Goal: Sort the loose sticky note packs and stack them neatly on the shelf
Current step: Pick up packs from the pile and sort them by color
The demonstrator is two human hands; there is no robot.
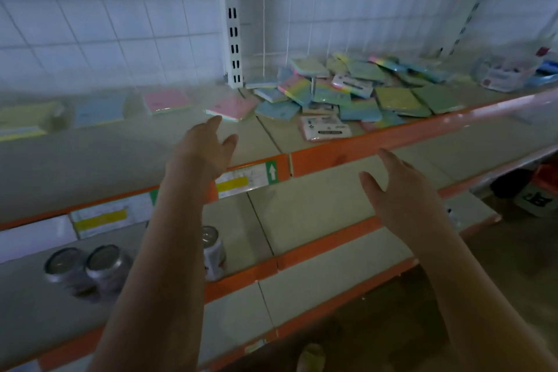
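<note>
A loose heap of sticky note packs [350, 90] in green, blue, pink and yellow covers the right half of the top shelf [341, 151]. To the left, separate packs lie in a row: a pink-topped pack [232, 107], another pink one [166, 101], a blue one [99, 110] and a yellow one [24, 119]. My left hand [205, 148] reaches over the shelf edge, fingers spread, just short of the nearest pink pack, holding nothing. My right hand [395, 187] hovers in front of the shelf's orange rim below the heap, fingers apart and empty.
A white wire grid backs the shelf, with a slotted upright [231, 18] in the middle. A clear plastic tub [504, 72] stands at the far right. Lower shelves hold three drink cans [102, 266] and price labels [244, 180]. A foot [311, 356] shows at the bottom.
</note>
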